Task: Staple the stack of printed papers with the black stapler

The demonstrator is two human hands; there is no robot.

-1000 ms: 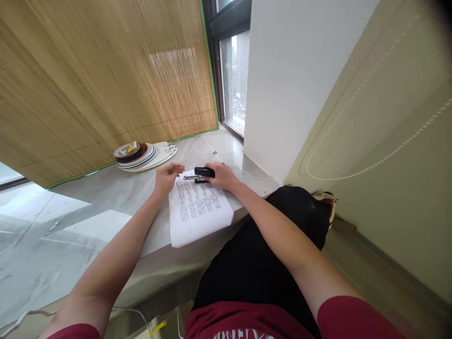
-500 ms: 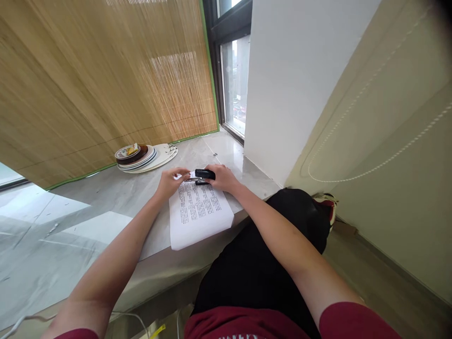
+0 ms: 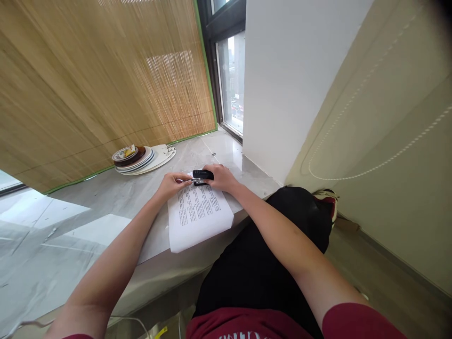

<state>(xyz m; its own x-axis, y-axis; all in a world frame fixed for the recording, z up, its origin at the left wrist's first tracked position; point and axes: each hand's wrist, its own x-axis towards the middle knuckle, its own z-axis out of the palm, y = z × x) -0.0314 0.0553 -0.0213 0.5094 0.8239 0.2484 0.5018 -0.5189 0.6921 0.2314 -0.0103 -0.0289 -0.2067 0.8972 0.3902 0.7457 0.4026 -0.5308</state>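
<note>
A black stapler is held over the top of a printed sheet of paper, its upper arm lifted from the metal part below. My right hand is closed around the stapler's right end. At its left end, my left hand pinches with thumb and fingers at the metal slide; whether a small piece is also between the fingertips cannot be made out. The paper lies on a grey marble-look ledge, its lower end bending over the front edge.
Stacked plates stand at the back left on the ledge, beside a bamboo blind. A window and a white wall border the right side. A beaded cord hangs farther right. A white cable runs below the ledge.
My left hand has moved slightly right, closer to the stapler, and less of the metal slide shows between them. My right hand keeps its hold. The camera view has shifted a little.
</note>
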